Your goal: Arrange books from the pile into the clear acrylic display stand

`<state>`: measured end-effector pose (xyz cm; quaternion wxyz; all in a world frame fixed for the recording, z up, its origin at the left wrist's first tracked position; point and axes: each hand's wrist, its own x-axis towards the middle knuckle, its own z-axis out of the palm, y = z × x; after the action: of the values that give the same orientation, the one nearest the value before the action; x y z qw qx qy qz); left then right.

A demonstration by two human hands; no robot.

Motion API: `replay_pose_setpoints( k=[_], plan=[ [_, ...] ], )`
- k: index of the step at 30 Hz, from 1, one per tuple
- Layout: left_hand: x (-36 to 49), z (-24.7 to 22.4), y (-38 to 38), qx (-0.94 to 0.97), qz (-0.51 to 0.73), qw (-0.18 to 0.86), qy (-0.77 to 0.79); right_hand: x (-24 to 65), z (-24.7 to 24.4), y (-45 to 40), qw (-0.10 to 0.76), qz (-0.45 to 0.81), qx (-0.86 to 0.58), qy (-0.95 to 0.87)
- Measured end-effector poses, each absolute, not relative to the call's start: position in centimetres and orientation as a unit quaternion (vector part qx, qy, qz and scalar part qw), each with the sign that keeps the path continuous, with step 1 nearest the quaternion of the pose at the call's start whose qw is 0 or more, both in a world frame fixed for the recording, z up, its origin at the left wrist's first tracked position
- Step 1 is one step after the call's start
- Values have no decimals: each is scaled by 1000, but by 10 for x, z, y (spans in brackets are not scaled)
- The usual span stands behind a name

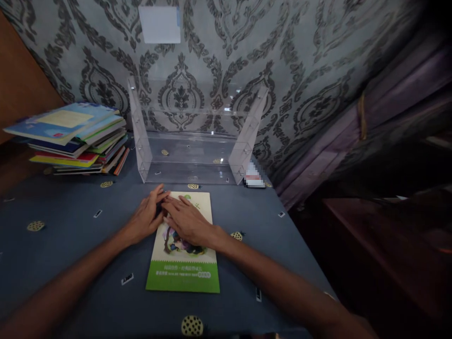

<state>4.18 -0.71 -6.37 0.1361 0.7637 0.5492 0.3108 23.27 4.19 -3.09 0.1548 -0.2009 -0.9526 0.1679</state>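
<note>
A thin book with a cream cover, a coloured picture and a green lower band lies flat on the table in front of me. My right hand rests palm down across the upper part of its cover, fingers stretched toward the upper left. At the book's upper left edge is my left hand, its fingers extended and meeting the right fingertips. Part of the cover's title and picture is hidden under the hands. Neither hand grips anything that I can see.
Behind the book stands a clear acrylic rack with white side panels. To the left rises an uneven stack of books. A small pixelated item sits beside the rack's right panel. A purple curtain hangs past the table's right edge.
</note>
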Motion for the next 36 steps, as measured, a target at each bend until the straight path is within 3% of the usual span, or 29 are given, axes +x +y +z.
replay_pose_setpoints(
  k=[8,14,20,29,36],
  plan=[
    [41,-61,-7,763,271,129,572,291,-55,61,197,185,-328,-905],
    [42,-56,-7,765,243,119,585,314,-71,73,250,198,-320,-892],
    [43,-50,-6,775,203,99,589,310,-68,59,210,167,-342,-901],
    [46,-44,-7,777,176,96,596,335,-50,-47,109,84,-295,-946],
    [45,-50,-5,782,182,79,590,307,-41,-89,108,54,-226,-967]
  ],
)
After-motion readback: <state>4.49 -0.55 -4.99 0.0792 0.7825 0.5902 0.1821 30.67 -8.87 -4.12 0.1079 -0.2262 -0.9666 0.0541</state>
